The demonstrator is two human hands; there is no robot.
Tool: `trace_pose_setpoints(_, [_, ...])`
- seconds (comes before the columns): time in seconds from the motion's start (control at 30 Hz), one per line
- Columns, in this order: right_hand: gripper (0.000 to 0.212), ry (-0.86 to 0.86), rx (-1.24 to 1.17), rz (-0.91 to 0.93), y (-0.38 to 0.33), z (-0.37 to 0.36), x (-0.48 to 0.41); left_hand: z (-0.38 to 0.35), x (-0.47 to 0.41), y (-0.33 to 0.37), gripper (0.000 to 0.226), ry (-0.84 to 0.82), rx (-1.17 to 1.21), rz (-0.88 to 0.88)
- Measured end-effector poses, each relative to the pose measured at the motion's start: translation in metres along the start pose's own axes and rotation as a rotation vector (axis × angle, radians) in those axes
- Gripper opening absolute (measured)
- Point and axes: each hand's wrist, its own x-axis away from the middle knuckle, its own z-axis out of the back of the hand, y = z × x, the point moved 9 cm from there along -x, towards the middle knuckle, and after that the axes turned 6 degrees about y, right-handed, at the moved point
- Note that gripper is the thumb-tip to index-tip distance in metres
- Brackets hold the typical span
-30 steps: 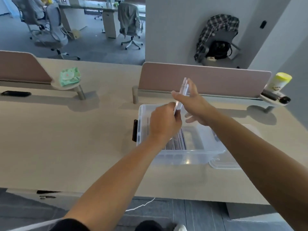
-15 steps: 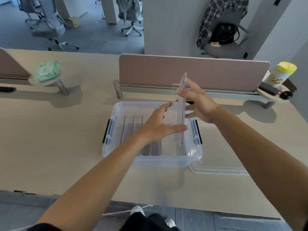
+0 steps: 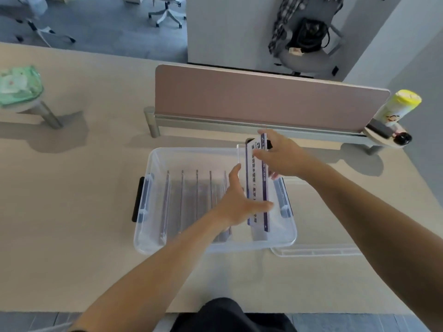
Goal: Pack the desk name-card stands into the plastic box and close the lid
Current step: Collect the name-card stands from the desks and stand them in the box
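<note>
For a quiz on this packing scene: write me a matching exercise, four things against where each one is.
Things:
1 lid
2 green pack
3 can
4 stand

Places:
A gripped by the right hand, left hand against it, at the right end of the box
B on the round shelf, far left
C flat on the desk, right of the box
D at the right end of the divider

Pairs: 1-C, 2-B, 3-D, 4-A

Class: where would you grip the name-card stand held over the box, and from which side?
Probably its top edge, from above: the name-card stand is a thin, near-upright sheet aimed at the narrow gap between the packed stands and the box wall.
</note>
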Motion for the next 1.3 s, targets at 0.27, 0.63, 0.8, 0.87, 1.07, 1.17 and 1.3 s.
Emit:
trace_pose_setpoints(0.27, [0.020,-0.121,0.106,-0.122,0.057,-0.045,-0.024,-0.034,-0.009,-0.052,0.097,0.037,-0.268,0.173])
trace_pose_setpoints(0.63, [0.040,-0.372,0.187,-0.199,0.083,-0.120,-0.061,-0.044,-0.037,-0.073,0.027,0.150,-0.551,0.311])
trace_pose_setpoints(0.8, [0.042,-0.409,0.040,-0.259,0.093,-0.149,-0.079,-0.045,-0.048,-0.088,0.030,0.142,-0.624,0.389])
trace_pose_setpoints(0.87, [0.024,-0.421,-0.006,-0.284,0.097,-0.157,-0.085,-0.043,-0.052,-0.094,0.032,0.144,-0.629,0.402])
trace_pose_setpoints(1.07, [0.011,-0.469,-0.087,-0.346,0.105,-0.170,-0.092,-0.039,-0.058,-0.101,0.033,0.141,-0.639,0.400])
trace_pose_setpoints(1.17, [0.015,-0.473,-0.161,-0.392,0.112,-0.169,-0.091,-0.035,-0.057,-0.101,0.030,0.163,-0.627,0.364])
trace_pose_setpoints(1.3, [0.054,-0.363,-0.218,-0.391,0.125,-0.158,-0.097,-0.030,-0.059,-0.093,0.078,0.108,-0.690,0.206])
